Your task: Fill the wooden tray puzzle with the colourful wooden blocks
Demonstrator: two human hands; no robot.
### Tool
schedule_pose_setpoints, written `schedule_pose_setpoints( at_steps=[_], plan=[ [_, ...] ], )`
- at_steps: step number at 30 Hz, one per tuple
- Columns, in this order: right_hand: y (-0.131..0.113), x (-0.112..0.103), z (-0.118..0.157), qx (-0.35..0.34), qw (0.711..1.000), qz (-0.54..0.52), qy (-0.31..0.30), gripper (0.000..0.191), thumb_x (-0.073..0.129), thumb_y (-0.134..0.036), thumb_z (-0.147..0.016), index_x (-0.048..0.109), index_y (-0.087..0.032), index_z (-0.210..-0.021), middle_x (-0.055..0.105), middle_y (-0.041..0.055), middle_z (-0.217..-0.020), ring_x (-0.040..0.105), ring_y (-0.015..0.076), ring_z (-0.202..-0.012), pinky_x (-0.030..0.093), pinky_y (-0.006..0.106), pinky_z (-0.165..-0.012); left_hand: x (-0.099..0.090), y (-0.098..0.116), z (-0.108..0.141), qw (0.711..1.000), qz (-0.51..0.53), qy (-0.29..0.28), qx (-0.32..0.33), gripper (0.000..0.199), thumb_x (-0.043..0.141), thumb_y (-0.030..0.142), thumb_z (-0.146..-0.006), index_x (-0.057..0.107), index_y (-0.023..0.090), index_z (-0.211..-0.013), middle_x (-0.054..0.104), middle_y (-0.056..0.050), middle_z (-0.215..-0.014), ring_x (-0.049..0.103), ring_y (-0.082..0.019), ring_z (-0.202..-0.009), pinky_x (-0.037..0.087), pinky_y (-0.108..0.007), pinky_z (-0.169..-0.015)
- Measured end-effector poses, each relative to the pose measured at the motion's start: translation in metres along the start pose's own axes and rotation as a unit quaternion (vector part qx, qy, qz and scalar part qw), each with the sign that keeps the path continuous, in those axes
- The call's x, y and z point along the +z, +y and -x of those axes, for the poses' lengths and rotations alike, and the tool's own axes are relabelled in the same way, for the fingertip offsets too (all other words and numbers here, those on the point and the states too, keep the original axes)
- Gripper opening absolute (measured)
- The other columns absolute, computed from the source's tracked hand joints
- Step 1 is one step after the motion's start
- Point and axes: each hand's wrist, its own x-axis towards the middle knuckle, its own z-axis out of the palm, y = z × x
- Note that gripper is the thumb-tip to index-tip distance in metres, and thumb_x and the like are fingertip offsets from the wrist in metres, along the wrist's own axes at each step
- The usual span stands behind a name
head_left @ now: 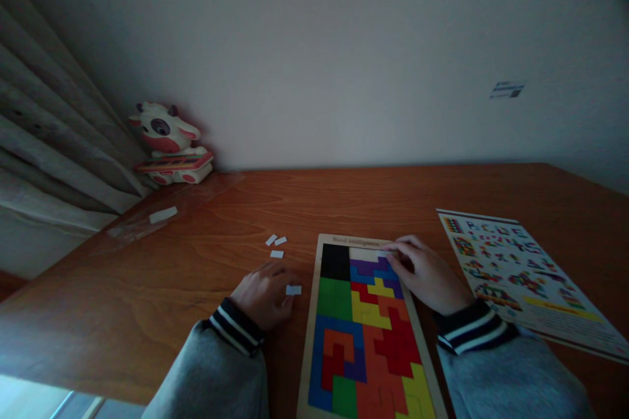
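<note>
A wooden puzzle board [439, 399] lies in front of me, filled with colored blocks in green, blue, red, orange, yellow and purple. Its top row has a black area [335, 263] at the left and a white strip [362, 254] beside it. My left hand [263, 294] rests on the table left of the board, fingers curled, with a small white tile [293, 290] at thumb and forefinger. Over the board's upper right corner, my right hand [426, 275] has its thumb and forefinger bent together at the white strip; what lies between them is hidden.
Several small white tiles [277, 254] lie beyond my left hand. A printed instruction sheet [531, 275] is at the right. A toy cow with a keyboard [171, 144] stands at the back left, near a curtain [54, 105] and a white strip on plastic [163, 215].
</note>
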Motion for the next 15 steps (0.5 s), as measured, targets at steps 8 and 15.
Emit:
schedule_pose_setpoints(
  at_steps=[8, 15],
  plan=[
    [0.0013, 0.0011, 0.0004, -0.002, 1.000, -0.002, -0.001, 0.027, 0.046, -0.036, -0.093, 0.069, -0.022, -0.100, 0.061, 0.0079, -0.099, 0.063, 0.0211, -0.087, 0.053, 0.038, -0.080, 0.0000, -0.0003, -0.0013, 0.999, 0.038, 0.012, 0.015, 0.029, 0.058, 0.008, -0.065, 0.068, 0.022, -0.088, 0.065, -0.004, -0.096, 0.061, -0.023, -0.094, 0.052, -0.036, -0.086],
    [-0.0058, 0.0004, 0.0000, -0.022, 0.999, 0.025, 0.036, 0.025, 0.049, -0.036, -0.092, 0.069, -0.023, -0.098, 0.062, 0.0083, -0.099, 0.062, 0.0239, -0.093, 0.051, 0.043, -0.085, 0.0003, 0.0023, -0.0018, 0.998, 0.062, 0.003, 0.004, 0.025, 0.053, 0.008, -0.071, 0.067, 0.023, -0.085, 0.067, -0.001, -0.088, 0.064, -0.015, -0.078, 0.053, -0.025, -0.073]
  ],
)
